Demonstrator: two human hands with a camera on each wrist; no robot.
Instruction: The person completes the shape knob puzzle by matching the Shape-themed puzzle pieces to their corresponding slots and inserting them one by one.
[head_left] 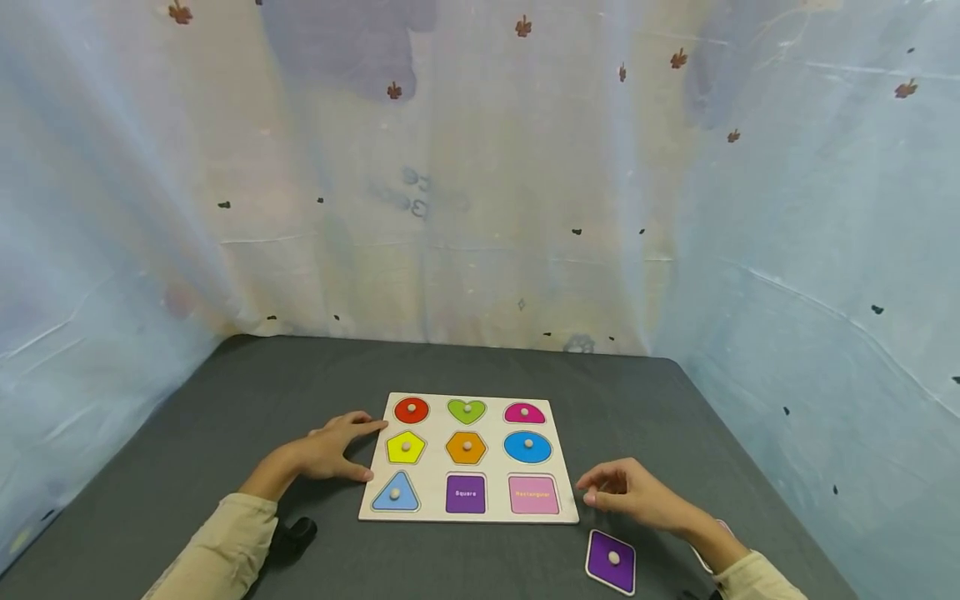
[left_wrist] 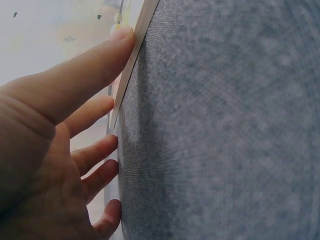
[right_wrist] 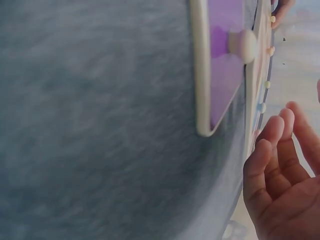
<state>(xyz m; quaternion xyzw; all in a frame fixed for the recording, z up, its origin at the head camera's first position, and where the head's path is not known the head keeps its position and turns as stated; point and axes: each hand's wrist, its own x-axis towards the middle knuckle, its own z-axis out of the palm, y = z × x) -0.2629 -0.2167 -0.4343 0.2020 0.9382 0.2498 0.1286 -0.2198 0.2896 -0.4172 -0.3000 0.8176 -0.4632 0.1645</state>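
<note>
A white shape-puzzle board (head_left: 436, 479) lies flat on the dark grey table, with knobbed pieces in several of its cut-outs. My left hand (head_left: 330, 450) touches the board's left edge, thumb and forefinger spread along it; in the left wrist view the thumb (left_wrist: 95, 65) rests at the board's side. Just off the board's right edge is my right hand (head_left: 637, 493), fingers relaxed and holding nothing. Below it lies the purple square piece (head_left: 603, 571) with its round knob (head_left: 614, 558) up. The square recess (head_left: 466, 494) and the pink rectangle recess (head_left: 533, 494) show printed words and no knobs.
Another pale-edged piece (head_left: 705, 560) is mostly hidden under the right forearm. The grey tabletop (head_left: 315, 367) ends at a patterned hanging sheet (head_left: 480, 250) at the back and sides. Red, green, magenta, yellow, orange and blue pieces sit in the board.
</note>
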